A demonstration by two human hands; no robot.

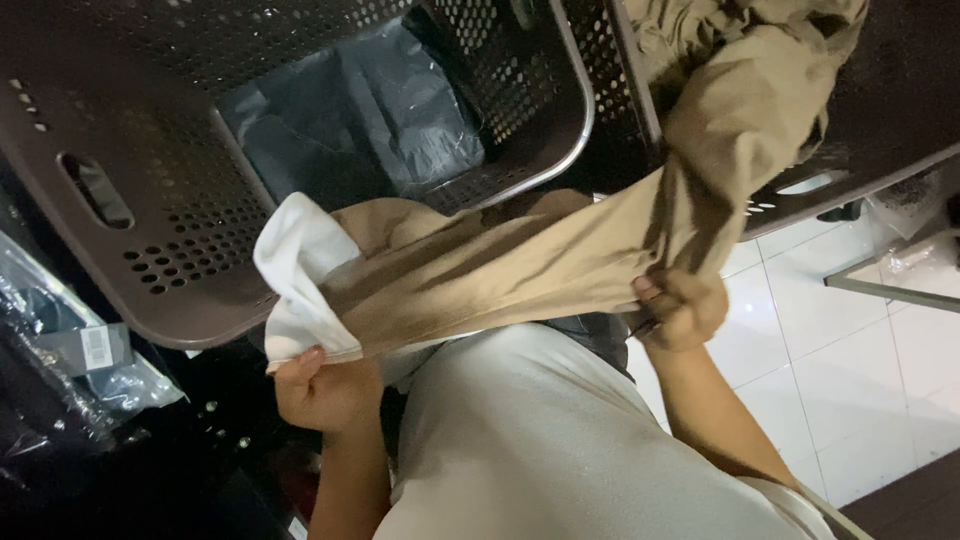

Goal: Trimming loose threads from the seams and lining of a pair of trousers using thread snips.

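A tan garment (pixel 560 250) is stretched out between the person's two hands, its long axis running nearly level across the view and climbing a little toward the right. Its far end rises into a loose bunch that spills over the rim of the right-hand basket (pixel 880 130). At the near end a white lining (pixel 300 270) is turned outward and folds over the edge.

The left hand (pixel 320 385) sits low, forearm coming straight up from below, fingers curled shut around the white-lined end with the thumb pressed on the cloth. The right hand (pixel 680 305) is higher and further across, elbow bent, forearm slanting up from the lower right; its fingers are closed tight on a gathered fold of the tan fabric.

Behind the cloth stands a brown perforated laundry basket (pixel 150 200), lined with a dark plastic bag (pixel 380 110). White floor tiles (pixel 850 370) show at the right.
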